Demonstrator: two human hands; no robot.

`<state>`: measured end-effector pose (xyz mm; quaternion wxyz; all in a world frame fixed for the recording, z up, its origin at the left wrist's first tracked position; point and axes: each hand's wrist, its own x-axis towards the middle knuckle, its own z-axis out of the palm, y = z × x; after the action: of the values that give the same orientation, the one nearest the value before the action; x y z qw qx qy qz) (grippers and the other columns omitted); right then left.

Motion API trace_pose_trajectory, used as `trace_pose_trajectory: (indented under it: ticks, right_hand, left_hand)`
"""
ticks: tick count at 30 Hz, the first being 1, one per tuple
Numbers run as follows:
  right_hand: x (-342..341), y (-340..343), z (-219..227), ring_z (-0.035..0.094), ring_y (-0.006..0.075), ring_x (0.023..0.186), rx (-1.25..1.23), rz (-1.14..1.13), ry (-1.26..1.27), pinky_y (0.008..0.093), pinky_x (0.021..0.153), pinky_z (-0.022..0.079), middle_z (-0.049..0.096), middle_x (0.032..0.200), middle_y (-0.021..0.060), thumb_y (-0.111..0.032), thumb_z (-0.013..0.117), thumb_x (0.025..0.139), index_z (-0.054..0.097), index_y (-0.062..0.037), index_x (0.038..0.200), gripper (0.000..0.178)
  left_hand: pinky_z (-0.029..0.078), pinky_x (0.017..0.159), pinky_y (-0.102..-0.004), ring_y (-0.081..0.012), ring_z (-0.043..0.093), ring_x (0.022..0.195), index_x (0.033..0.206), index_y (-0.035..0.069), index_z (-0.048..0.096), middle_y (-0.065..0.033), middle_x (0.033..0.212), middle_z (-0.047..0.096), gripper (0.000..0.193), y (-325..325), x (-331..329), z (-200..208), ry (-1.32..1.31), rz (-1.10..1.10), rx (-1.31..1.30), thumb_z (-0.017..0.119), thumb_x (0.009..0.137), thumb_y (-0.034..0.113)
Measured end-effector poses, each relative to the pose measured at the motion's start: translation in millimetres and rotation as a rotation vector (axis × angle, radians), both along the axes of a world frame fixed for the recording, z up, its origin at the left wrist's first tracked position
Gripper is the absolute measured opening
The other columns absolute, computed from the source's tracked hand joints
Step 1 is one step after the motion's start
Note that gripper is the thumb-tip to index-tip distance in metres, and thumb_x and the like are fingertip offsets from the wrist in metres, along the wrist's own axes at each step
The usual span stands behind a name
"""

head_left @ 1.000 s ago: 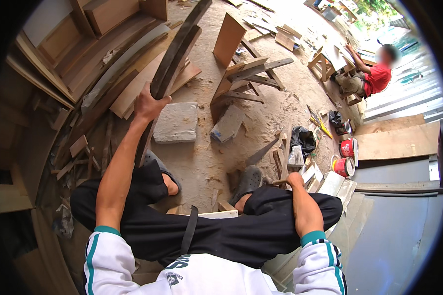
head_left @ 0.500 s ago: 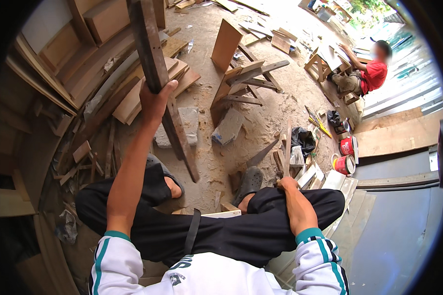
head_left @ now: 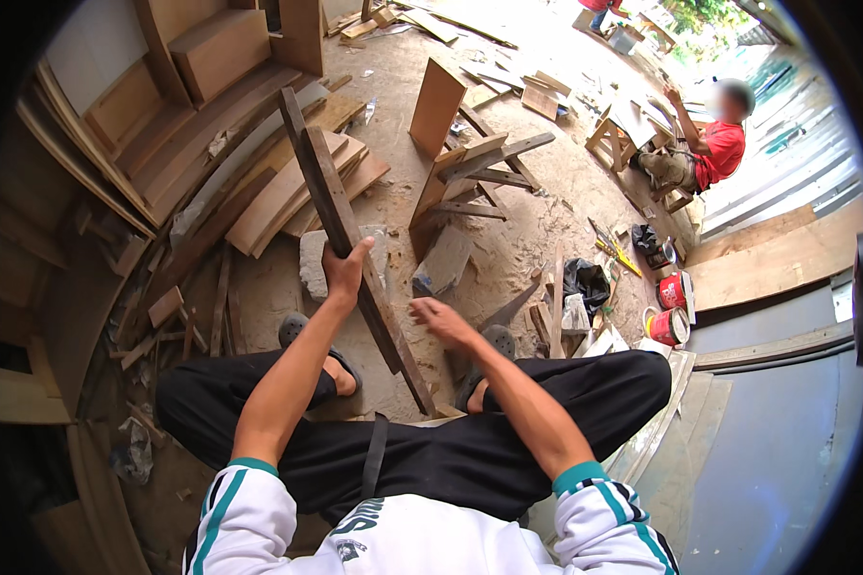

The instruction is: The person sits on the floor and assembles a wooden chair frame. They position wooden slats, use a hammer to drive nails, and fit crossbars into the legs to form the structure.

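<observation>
At centre, left hand [head_left: 345,273] partly hides dark timber [head_left: 326,192]; right hand [head_left: 441,321] blurred.

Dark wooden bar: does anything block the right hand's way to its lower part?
Nothing visible does. Between the right hand and the lower part of the dark wooden bar, only floor shows. The left hand grips the bar higher up.

Left hand [head_left: 344,272] grips, right hand [head_left: 442,321] hovers empty.
</observation>
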<state>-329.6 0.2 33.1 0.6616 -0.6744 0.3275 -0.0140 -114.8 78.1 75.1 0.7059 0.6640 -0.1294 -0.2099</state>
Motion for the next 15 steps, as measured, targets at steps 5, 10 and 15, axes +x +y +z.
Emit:
trace_pose_trajectory:
  ticks: [5,10,15]
  right_hand:
    - [45,50,42,0.061,0.0202,0.094,-0.226,0.012,-0.095,0.0339,0.085,0.047,0.066,0.105,0.0131,-0.046,0.059,0.095,0.055,-0.0008,0.125,0.054]
    - [57,59,22,0.048,0.0147,0.074,-0.206,-0.090,-0.229,0.0324,0.069,0.043,0.057,0.082,0.0076,-0.040,0.056,0.099,0.054,0.0007,0.103,0.041]
    - [79,54,13,0.057,0.0134,0.066,-0.100,-0.241,-0.278,0.0300,0.058,0.048,0.062,0.080,0.0050,-0.032,0.061,0.096,0.056,-0.0021,0.102,0.031]
  left_hand:
    - [0.045,0.070,-0.0278,-0.0131,0.054,0.075,0.096,0.004,0.057,-0.0020,0.084,0.059,0.042,2,-8,-1,0.058,-0.037,0.006,0.081,0.074,0.030]
    - [0.039,0.064,-0.0252,-0.0088,0.045,0.071,0.091,0.008,0.057,0.0030,0.078,0.050,0.049,1,-1,-7,0.142,-0.016,-0.048,0.077,0.080,0.051]
    - [0.036,0.054,-0.0251,-0.0083,0.043,0.058,0.084,0.011,0.055,0.0021,0.071,0.049,0.049,8,13,-19,0.220,0.015,0.071,0.069,0.084,0.058]
